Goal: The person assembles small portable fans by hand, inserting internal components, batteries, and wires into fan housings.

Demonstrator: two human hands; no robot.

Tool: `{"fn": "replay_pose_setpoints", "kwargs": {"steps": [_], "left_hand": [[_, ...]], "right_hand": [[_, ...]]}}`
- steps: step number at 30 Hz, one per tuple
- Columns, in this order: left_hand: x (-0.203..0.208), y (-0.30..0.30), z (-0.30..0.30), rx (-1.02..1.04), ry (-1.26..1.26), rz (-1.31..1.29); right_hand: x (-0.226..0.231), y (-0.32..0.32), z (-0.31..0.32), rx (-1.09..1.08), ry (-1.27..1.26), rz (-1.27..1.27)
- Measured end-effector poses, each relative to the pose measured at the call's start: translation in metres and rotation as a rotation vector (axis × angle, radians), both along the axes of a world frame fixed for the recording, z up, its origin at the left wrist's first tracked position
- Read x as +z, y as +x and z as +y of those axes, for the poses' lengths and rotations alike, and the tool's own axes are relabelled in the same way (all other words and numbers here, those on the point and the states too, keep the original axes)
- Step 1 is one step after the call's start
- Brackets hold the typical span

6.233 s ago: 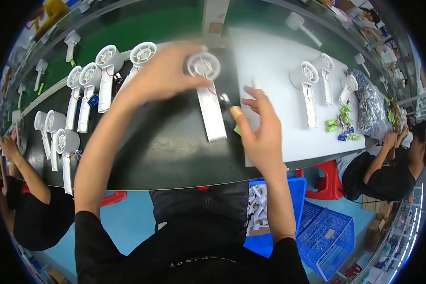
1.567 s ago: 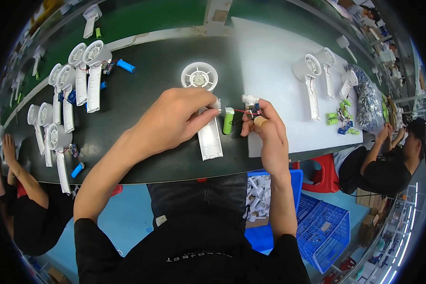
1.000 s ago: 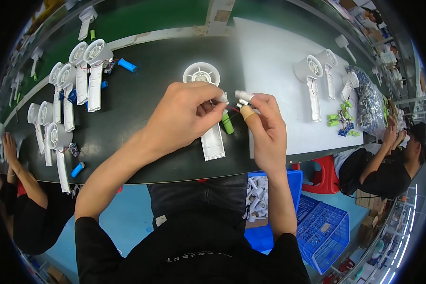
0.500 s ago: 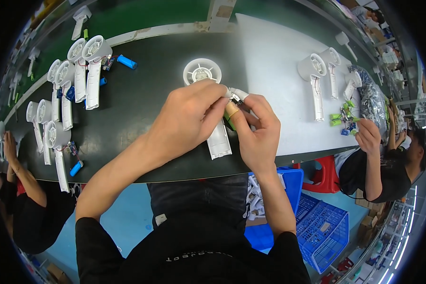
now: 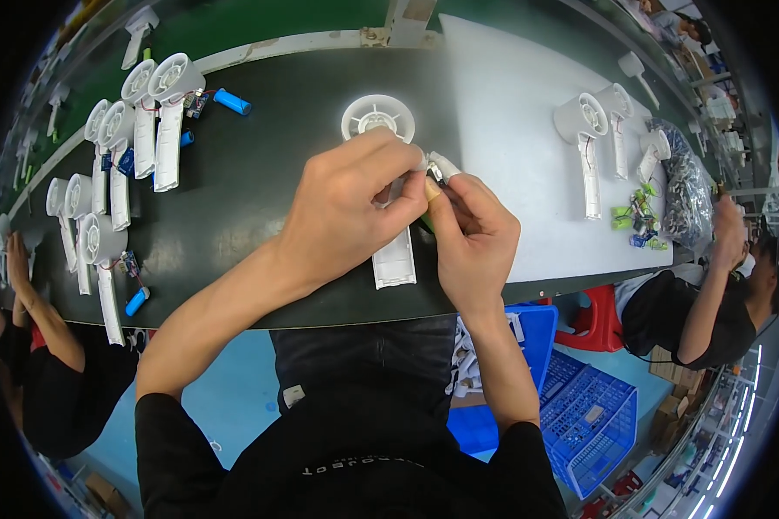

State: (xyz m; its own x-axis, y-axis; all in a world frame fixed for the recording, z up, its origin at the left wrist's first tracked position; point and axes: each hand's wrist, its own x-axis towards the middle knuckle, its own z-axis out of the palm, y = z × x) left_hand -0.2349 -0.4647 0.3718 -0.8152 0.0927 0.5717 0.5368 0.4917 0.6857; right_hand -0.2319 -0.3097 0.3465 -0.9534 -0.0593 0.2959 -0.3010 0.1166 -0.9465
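A white handheld fan housing (image 5: 395,261) lies on the dark table in front of me, its round head away from me and its open handle toward me. Above the handle my two hands meet. My right hand (image 5: 478,238), with covers on thumb and forefinger, pinches a small dark and metallic part (image 5: 435,174). A bit of green shows beneath its fingers, perhaps a battery cell, mostly hidden. My left hand (image 5: 350,203) is closed in a pinch beside that part; what its fingertips hold, if anything, is hidden.
At left stand several fan housings (image 5: 175,80) with wired circuit boards and blue battery cells (image 5: 232,101). A white sheet (image 5: 511,173) at right carries more housings (image 5: 581,117), green cells with boards (image 5: 640,216) and a plastic bag (image 5: 685,195). Blue crates (image 5: 593,424) are below; co-workers sit on both sides.
My hands stay together at the small part, with slight finger shifts. The housing's handle sits a little further left in view. The right-hand co-worker's hand has drawn away from the green cells.
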Motion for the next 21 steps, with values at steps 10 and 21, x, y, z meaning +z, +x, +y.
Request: {"fn": "replay_pose_setpoints", "kwargs": {"steps": [10,21], "left_hand": [[-0.002,-0.002,0.003,0.006,0.001,0.052],[-0.006,-0.001,0.001,0.029,-0.102,0.209]], "right_hand": [[-0.003,-0.002,0.002,-0.041,0.102,0.083],[0.006,0.001,0.000,-0.100,0.317,0.290]]}}
